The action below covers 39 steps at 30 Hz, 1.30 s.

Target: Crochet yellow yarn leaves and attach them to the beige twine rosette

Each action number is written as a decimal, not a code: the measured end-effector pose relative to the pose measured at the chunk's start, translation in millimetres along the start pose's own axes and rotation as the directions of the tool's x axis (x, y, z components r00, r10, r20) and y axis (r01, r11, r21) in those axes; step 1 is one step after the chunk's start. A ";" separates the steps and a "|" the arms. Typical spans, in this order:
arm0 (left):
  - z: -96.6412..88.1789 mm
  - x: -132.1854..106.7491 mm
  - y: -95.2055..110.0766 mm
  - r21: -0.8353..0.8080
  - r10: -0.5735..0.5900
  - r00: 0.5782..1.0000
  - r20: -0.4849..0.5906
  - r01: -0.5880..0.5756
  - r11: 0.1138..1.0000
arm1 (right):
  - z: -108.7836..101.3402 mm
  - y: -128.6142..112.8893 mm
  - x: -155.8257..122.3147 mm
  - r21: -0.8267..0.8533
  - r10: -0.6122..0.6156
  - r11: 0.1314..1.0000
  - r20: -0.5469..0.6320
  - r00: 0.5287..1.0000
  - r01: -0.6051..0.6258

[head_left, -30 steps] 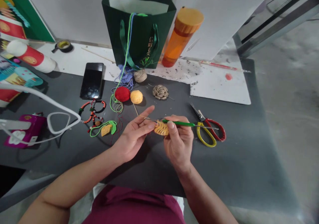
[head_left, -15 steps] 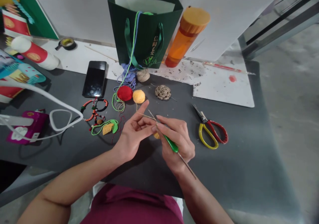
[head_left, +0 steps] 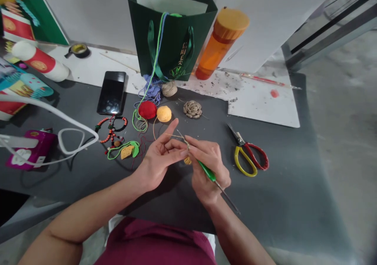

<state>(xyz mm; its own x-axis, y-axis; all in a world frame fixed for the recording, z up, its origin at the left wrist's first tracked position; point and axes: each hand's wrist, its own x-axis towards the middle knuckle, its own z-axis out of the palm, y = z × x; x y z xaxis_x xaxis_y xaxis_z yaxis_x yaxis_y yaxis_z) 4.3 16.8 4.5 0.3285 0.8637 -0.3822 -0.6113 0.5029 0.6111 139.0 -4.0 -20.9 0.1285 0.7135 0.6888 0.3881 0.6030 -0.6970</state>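
Note:
My right hand [head_left: 209,165] is closed round a crochet hook [head_left: 207,171] with a green grip; its thin shaft sticks out below and its tip points up toward my left hand. My left hand [head_left: 161,157] pinches a small yellow crochet piece [head_left: 187,160] between thumb and fingers, mostly hidden by both hands. Its index finger is raised, with yellow yarn [head_left: 173,135] stretched from it to the hook's tip. That yarn runs back to a yellow yarn ball [head_left: 164,114], beside a red yarn ball [head_left: 147,110]. A beige crocheted rose [head_left: 192,109] lies behind my hands.
Scissors [head_left: 247,153] lie to the right. At left are a phone [head_left: 112,93], beaded bracelets [head_left: 111,129], green and yellow crochet pieces [head_left: 129,151] and a white cable [head_left: 73,119]. A green paper bag [head_left: 173,41] and an orange bottle [head_left: 220,43] stand behind.
The hook has slid down and right through the work, its lower end now farther out. The yarn from the yellow ball hangs slacker, in a curve to the left.

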 end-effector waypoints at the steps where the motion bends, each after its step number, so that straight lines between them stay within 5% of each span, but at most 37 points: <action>1: -0.6 0.7 -0.1 -0.023 -0.031 0.999 0.011 0.031 0.999 | 1.4 0.2 -0.2 0.085 0.070 0.994 -0.020 0.997 -0.068; 6: -1.6 3.9 0.6 -0.051 -0.114 0.992 0.060 0.117 0.992 | 7.8 2.1 6.3 0.577 0.449 0.716 0.053 0.892 -0.394; 9: -0.9 3.8 1.8 -0.001 -0.111 0.993 0.051 0.111 0.994 | 7.3 2.5 10.7 0.664 0.553 0.564 0.138 0.822 -0.492; 12: -1.2 3.7 2.3 0.044 -0.077 0.996 0.037 0.076 0.996 | 4.0 2.1 14.0 0.679 0.592 0.500 0.186 0.784 -0.538; 29: 0.5 3.9 7.5 0.121 0.045 0.999 0.021 -0.047 0.992 | -19.7 5.1 23.2 0.455 0.583 0.671 0.164 0.796 -0.586; 39: 1.2 3.3 7.6 0.123 0.052 0.999 -0.001 -0.051 0.991 | -26.6 9.9 17.7 0.287 0.495 0.806 0.151 0.856 -0.517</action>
<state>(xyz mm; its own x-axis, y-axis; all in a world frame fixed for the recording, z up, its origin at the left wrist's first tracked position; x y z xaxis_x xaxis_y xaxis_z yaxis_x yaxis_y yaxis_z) 1.6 23.5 8.8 0.2959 0.8885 -0.3508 -0.5344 0.4583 0.7102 169.3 5.1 -10.3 0.1644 0.9628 0.2144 -0.0158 0.2199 -0.9754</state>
